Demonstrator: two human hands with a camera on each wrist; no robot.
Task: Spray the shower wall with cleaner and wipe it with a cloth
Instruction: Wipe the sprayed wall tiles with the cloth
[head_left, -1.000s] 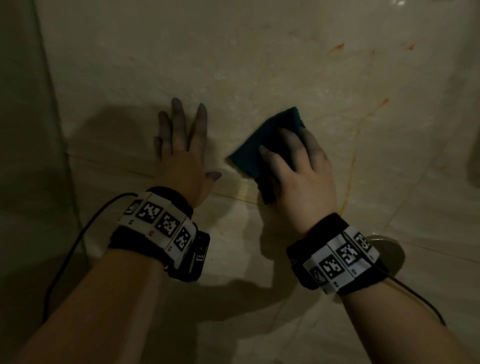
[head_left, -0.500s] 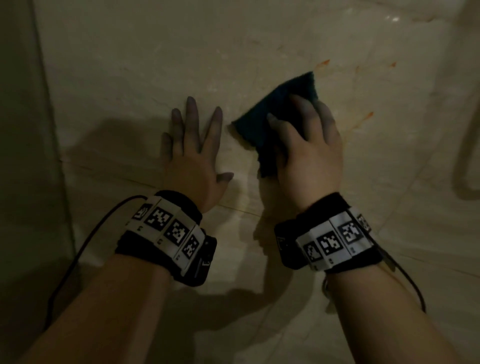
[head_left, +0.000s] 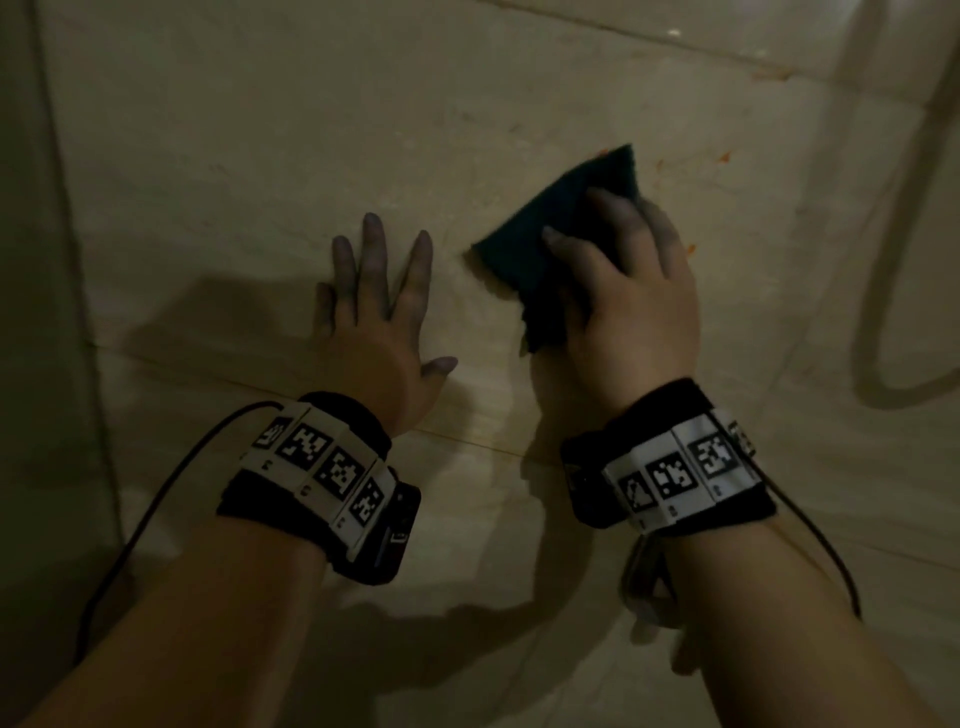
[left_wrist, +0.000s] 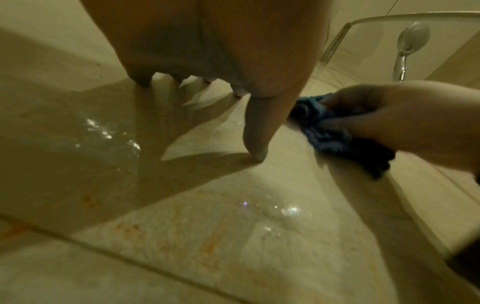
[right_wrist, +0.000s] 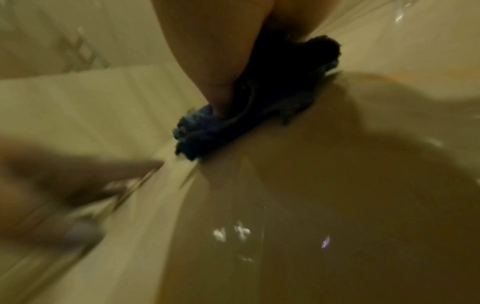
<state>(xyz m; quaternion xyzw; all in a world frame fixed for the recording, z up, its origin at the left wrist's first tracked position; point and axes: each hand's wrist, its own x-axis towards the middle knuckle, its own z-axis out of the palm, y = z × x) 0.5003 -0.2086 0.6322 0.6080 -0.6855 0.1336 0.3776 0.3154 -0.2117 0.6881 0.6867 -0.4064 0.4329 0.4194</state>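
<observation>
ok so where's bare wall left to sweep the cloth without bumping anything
Bare wall runs above both hands up to the grout line, and right of the cloth as far as the hose loop. Crowded: the narrow gap between left hand and right hand.

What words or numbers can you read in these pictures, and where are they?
No words or numbers can be read.
Left wrist band: black-and-white square code patterns, no letters; the tiny marks under them are too small to read.
Right wrist band: the same patterns; its tiny marks are also too small to read.
Shower wall and cloth: no writing.
</observation>
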